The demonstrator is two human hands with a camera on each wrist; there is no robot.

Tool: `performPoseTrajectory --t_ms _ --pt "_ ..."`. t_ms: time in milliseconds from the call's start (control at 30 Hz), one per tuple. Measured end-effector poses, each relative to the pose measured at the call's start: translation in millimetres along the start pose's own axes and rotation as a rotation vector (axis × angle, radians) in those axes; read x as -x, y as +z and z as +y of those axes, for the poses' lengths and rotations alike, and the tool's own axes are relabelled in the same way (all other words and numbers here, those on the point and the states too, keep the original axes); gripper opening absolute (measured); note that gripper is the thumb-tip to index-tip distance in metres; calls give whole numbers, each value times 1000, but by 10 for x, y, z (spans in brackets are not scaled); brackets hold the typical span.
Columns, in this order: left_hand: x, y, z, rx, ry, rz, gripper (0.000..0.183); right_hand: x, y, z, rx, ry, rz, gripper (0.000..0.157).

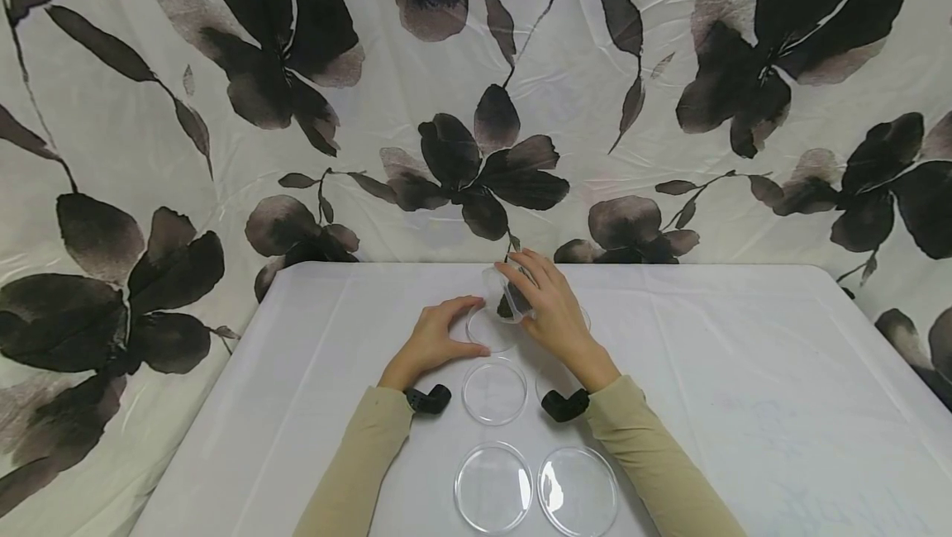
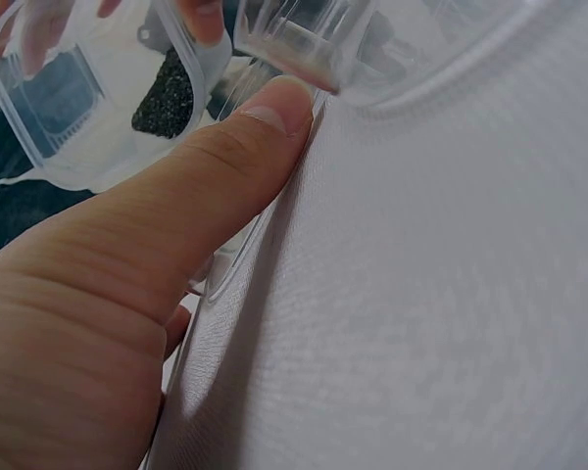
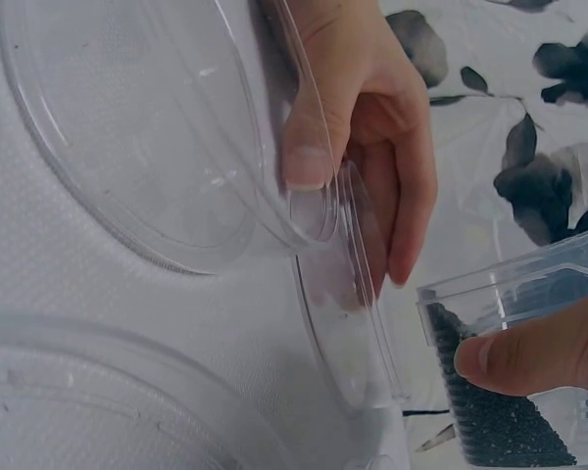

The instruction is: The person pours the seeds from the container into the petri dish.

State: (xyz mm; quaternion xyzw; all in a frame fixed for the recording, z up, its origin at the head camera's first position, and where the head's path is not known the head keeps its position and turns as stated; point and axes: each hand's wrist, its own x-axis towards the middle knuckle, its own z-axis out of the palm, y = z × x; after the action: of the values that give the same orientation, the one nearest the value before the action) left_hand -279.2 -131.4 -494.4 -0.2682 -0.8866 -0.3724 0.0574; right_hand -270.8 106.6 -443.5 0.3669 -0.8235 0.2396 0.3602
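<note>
At the dish [image 1: 491, 337] the left hand [image 1: 439, 335] grips, the right hand [image 1: 554, 306] clasps a tub [image 3: 510, 304] of grains [image 3: 510, 431]: likely pouring, next needing slow tipping.

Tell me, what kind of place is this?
Perhaps an indoor work corner, though I can't be sure: there's a white table, a flowery cloth behind it, and clear round dishes set out on top.
</note>
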Motion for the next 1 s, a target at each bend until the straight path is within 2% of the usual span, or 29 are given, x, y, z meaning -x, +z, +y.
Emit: performPoseTrajectory --t_ms 600,1000 --pt "7 -3 -12 1 -3 -3 80 -1 0 -10 6 7 -23 96" --pt "8 3 -15 -8 -30 -16 82 12 -2 7 15 17 -26 94"
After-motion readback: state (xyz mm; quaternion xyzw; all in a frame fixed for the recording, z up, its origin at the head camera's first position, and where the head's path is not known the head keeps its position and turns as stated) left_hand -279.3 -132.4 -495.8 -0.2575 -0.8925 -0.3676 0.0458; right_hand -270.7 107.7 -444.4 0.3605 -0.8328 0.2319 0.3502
